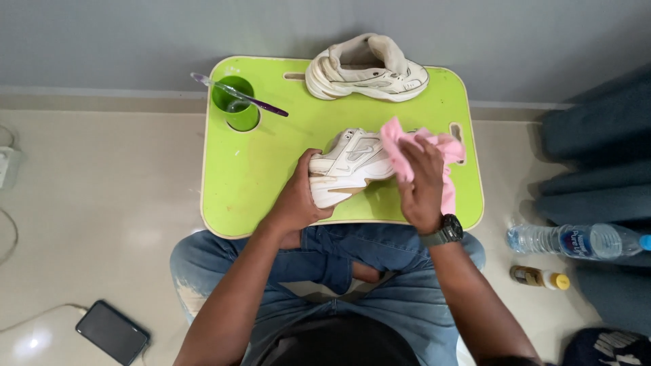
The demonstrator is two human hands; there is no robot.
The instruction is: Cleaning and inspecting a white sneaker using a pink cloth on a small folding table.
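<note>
1. Head view: a person's left hand (298,200) clasps the heel of a white sneaker (349,166) near the front edge of a lime-green lap tray (251,176).
2. The right hand (422,186) presses a bunched pink cloth (434,146) against the sneaker's toe.
3. A second sneaker (366,71) overhangs the tray's far edge; a green cup (236,102) holding a purple toothbrush (251,98) occupies the left corner.
4. On the floor right: a clear water bottle (576,240) with a blue label and a small yellow-capped bottle (539,276).

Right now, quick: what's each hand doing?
Left hand: closed on the white leather sneaker at its heel.
Right hand: closed on the crumpled pink cloth, pressed against that sneaker.
</note>
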